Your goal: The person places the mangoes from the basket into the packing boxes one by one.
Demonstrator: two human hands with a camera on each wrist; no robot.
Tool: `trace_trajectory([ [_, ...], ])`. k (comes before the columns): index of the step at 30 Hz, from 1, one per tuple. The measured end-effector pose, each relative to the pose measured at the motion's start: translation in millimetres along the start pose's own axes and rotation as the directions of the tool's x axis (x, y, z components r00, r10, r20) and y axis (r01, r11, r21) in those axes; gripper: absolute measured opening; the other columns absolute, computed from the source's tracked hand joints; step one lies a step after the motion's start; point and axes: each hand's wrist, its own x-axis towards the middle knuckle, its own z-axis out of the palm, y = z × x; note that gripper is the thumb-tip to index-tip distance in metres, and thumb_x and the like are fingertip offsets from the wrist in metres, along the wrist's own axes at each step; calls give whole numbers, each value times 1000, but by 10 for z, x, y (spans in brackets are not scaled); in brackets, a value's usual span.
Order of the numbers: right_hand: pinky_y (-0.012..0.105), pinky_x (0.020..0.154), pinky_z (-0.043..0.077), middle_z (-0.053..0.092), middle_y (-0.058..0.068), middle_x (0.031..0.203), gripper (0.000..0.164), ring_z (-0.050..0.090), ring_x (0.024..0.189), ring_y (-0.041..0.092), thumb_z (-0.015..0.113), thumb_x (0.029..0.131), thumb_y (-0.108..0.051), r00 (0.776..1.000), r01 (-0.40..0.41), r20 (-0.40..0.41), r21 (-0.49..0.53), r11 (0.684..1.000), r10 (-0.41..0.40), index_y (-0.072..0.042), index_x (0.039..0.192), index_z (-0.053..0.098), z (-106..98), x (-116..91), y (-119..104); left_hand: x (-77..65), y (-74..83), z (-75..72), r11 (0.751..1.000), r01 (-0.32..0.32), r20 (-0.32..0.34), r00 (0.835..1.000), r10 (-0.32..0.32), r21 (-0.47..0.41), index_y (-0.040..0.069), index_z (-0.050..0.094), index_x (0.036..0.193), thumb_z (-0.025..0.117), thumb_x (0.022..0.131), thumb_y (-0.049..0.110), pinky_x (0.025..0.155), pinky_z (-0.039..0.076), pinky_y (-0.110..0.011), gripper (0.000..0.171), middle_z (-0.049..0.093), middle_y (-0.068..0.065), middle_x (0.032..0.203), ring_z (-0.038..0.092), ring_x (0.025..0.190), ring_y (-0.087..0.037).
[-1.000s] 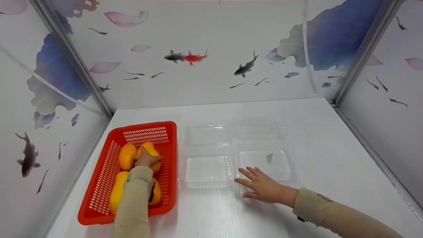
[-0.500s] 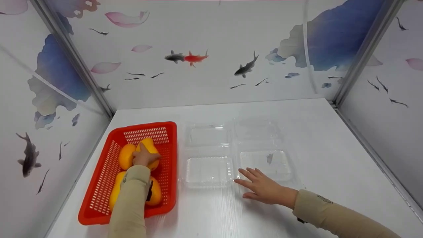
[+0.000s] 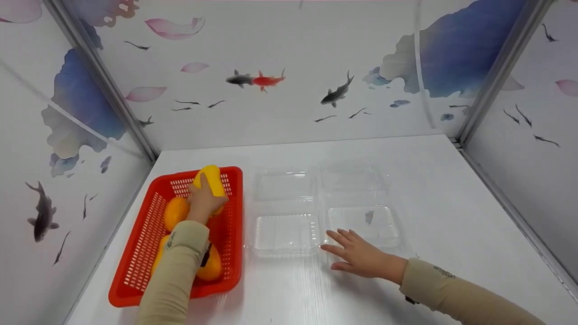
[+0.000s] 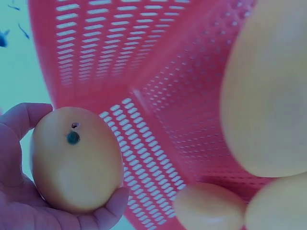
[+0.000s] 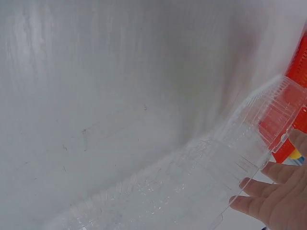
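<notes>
A yellow mango is held by my left hand over the far part of the red basket. In the left wrist view, my thumb and fingers curl round the mango, and its dark stem mark faces the camera. Several other mangoes, such as one farther left and one nearer, lie in the basket, partly covered by my sleeve. My right hand has its fingers spread at the near edge of the clear plastic boxes. In the right wrist view its fingertips touch a box edge.
Two clear plastic boxes stand side by side with their lids folded back, one lid behind the left tray. They are right of the basket on the white table. Printed wall panels enclose the table at the back and both sides.
My left hand has lifted the mango up from among the others, away from me toward the basket's far rim. The right hand has stayed in place.
</notes>
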Motion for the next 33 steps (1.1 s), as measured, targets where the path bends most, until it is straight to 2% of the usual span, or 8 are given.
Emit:
trace_trajectory([
  [4,56,99,32,33,19,143,52,35,127,40,40,94,-46,1000,-2,1,10,1000,2,-16,136,43,2,4,2,-73,220,10,999,-33,-13,999,33,-11,16,-12,146,64,81,21,95,40,-53,100,-1,-25,141,24,117,-46],
  [11,58,98,32,33,20,142,52,36,126,41,41,94,-45,999,3,-33,47,999,-2,-15,135,44,21,-5,6,-193,569,155,991,-121,1,993,121,-58,17,-5,147,65,80,24,96,39,-47,97,12,-23,134,32,112,-40],
  [15,58,98,31,33,20,142,51,37,125,41,41,93,-45,999,9,-47,64,998,-6,-15,135,44,30,-4,15,-271,693,271,987,-135,39,990,139,-84,19,-2,147,64,79,26,94,42,-45,96,19,-21,129,37,109,-37],
  [20,58,99,30,32,19,143,53,35,127,40,40,93,-47,1000,-8,-22,75,997,10,-16,135,44,36,-2,20,-368,838,449,984,-144,110,982,156,-107,21,3,147,65,76,24,89,45,-42,94,24,-17,126,42,106,-33],
  [24,57,102,27,30,18,145,53,33,129,39,42,92,-47,999,-35,9,104,994,34,-17,136,42,38,5,19,-436,928,624,980,-175,159,969,189,-98,19,5,147,65,74,25,87,46,-40,95,29,-17,123,45,102,-30],
  [29,56,104,25,26,16,147,53,31,130,38,44,92,-46,998,-61,39,151,987,56,-18,138,40,48,3,19,-487,1006,857,969,-240,222,943,246,-54,15,5,148,65,72,30,85,46,-38,98,33,-18,118,48,94,-28],
  [33,56,104,25,25,16,148,55,31,130,37,41,92,-49,997,-64,41,163,984,58,-19,138,39,56,0,23,-528,1027,1005,965,-259,285,923,260,-40,15,4,148,66,71,32,87,45,-39,100,32,-19,123,47,95,-28],
])
